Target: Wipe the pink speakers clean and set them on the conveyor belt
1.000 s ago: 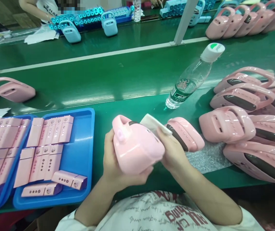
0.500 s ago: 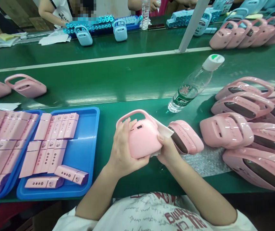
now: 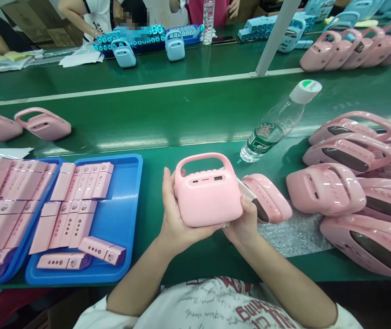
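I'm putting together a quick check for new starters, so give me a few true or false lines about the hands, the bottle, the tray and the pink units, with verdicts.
1. The left hand holds a pink unit by its handle. False: its grip is on the body.
2. A white sheet shows at the right hand. True.
3. The bottle beyond the hands has no cap. False: a white cap is on it.
4. The right-hand blue tray has bare space. True.
5. The units piled at the person's right are blue. False: they are pink.
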Demonstrator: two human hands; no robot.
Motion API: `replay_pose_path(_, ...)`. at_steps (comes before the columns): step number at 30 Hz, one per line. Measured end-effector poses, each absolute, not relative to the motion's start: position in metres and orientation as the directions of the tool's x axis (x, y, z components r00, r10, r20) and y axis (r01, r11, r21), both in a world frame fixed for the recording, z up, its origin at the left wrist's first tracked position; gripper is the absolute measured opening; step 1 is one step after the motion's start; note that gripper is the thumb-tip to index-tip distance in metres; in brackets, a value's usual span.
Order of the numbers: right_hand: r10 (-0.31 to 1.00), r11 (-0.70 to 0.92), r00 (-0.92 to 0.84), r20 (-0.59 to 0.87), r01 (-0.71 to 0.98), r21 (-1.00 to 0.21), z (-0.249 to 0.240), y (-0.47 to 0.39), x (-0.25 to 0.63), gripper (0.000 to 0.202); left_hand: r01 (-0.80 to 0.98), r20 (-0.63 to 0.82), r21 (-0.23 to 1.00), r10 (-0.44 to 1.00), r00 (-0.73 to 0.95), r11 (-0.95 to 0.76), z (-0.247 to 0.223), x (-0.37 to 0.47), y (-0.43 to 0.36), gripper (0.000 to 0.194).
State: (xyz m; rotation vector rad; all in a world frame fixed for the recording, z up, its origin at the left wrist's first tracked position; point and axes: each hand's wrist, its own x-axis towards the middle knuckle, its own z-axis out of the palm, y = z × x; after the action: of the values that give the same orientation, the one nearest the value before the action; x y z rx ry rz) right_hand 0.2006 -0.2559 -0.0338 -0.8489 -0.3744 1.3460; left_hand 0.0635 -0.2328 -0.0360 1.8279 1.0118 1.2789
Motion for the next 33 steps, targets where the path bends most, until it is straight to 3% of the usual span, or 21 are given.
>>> replay_pose_path(7, 0.924, -0.121, 0.205, -0.322, -0.642, -0.757, -0.029, -0.255, 0.205, 0.046, 0.141, 0.288, 0.942, 0.950, 0.118, -0.303, -0.042, 0.057, -0.226, 0.123)
replay_pose_path(11, 0.868, -0.224, 0.199, -0.454, -0.660, -0.717, -0.024, -0.253, 0.209, 0.045, -0.055, 0.142, 0.989, 0.982, 0.122, -0.137, -0.043, 0.057, -0.224, 0.114)
replay_pose_path(18, 0.848, -0.296, 0.134, -0.513, -0.683, -0.667, -0.025, -0.251, 0.212, 0.050, -0.202, -0.101, 0.972, 0.988, 0.118, 0.123, -0.036, 0.061, -0.222, 0.083)
replay_pose_path(23, 0.831, -0.333, 0.116, -0.544, -0.679, -0.654, -0.023, -0.250, 0.213, 0.046, -0.266, -0.305, 0.913, 0.951, 0.055, 0.308, -0.031, 0.063, -0.215, 0.082)
replay_pose_path(29, 0.852, -0.369, 0.047, -0.521, -0.653, -0.662, -0.017, -0.252, 0.218, 0.049, -0.338, -0.335, 0.877, 0.939, 0.081, 0.342, -0.029, 0.066, -0.211, 0.077)
replay_pose_path(33, 0.874, -0.271, 0.164, -0.458, -0.617, -0.739, -0.018, -0.255, 0.223, 0.045, -0.307, -0.245, 0.922, 0.970, 0.015, 0.237, -0.030, 0.060, -0.211, 0.078)
